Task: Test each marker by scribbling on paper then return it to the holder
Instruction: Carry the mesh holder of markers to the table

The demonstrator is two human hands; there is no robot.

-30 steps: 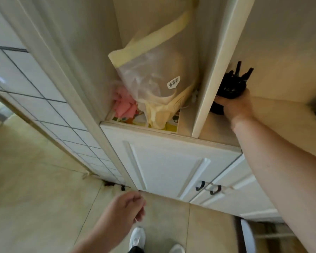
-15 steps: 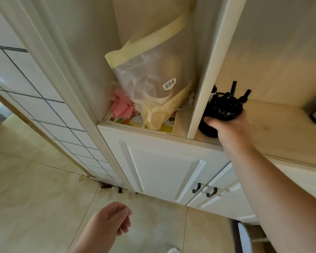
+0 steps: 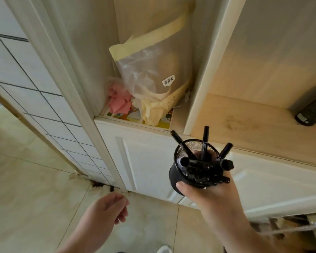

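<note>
Your right hand (image 3: 211,195) has its grip closed around the black mesh holder (image 3: 184,175) of markers (image 3: 205,141), held in front of the white cabinet (image 3: 148,161). Your left hand (image 3: 107,209) hangs loosely curled, empty.

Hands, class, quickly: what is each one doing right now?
Left hand: empty, fingers loosely curled, holding nothing.
Right hand: closed around the black mesh marker holder, full of black markers.

I am seeing both forearms showing bare, with no sleeve reaching the left hand (image 3: 106,209) or the right hand (image 3: 208,196). A white shoe (image 3: 163,249) is peeking in at the bottom edge.
</note>
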